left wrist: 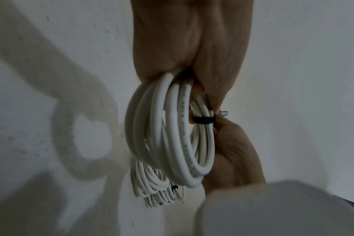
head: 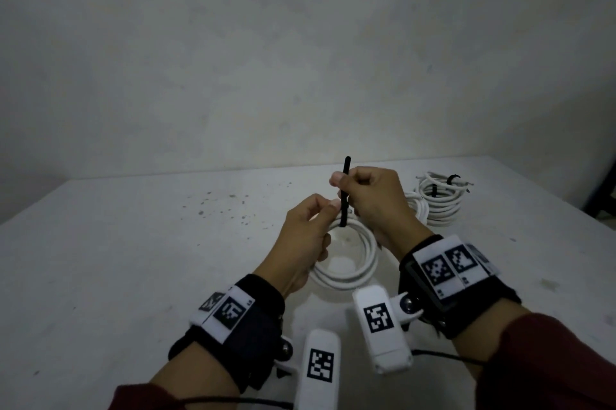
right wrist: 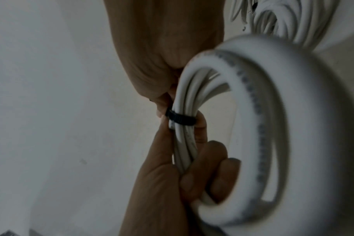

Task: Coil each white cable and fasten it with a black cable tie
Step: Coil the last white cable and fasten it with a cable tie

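White cable coil hangs in my left hand; my right hand fingers pinch the black tie.

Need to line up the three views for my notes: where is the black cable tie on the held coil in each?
Head: black cable tie stands upright at centre, between left hand and right hand.
Left wrist: a short band right of centre.
Right wrist: a band at centre.
Shared landmark: the held white coil it wraps.
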